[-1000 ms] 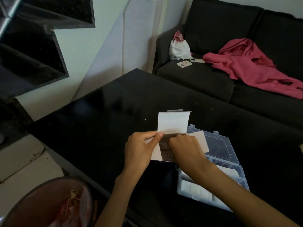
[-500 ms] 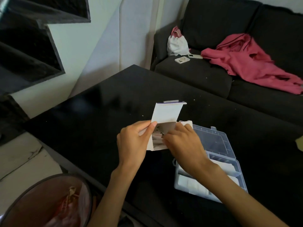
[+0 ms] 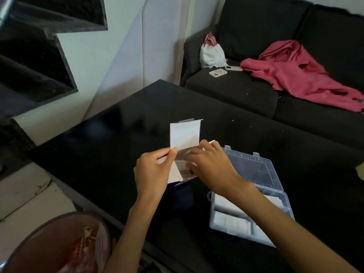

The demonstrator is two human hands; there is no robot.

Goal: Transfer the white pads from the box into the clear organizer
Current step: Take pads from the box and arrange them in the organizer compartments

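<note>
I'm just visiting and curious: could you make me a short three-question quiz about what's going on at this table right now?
1. True or false: the clear organizer has its lid open.
2. Which hand holds the box by its side? A) left hand B) right hand
3. Fill in: the pink garment lies on the ____.

Key: 1 true; white pads already lie inside. 2 A; the right hand's fingers reach into the box's open top. 3 sofa.

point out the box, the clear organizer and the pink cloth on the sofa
box (image 3: 185, 133), head view, on its raised white flap
clear organizer (image 3: 254, 170), head view, on its open lid
pink cloth (image 3: 295, 75), head view, on the middle of the crumpled fabric
</note>
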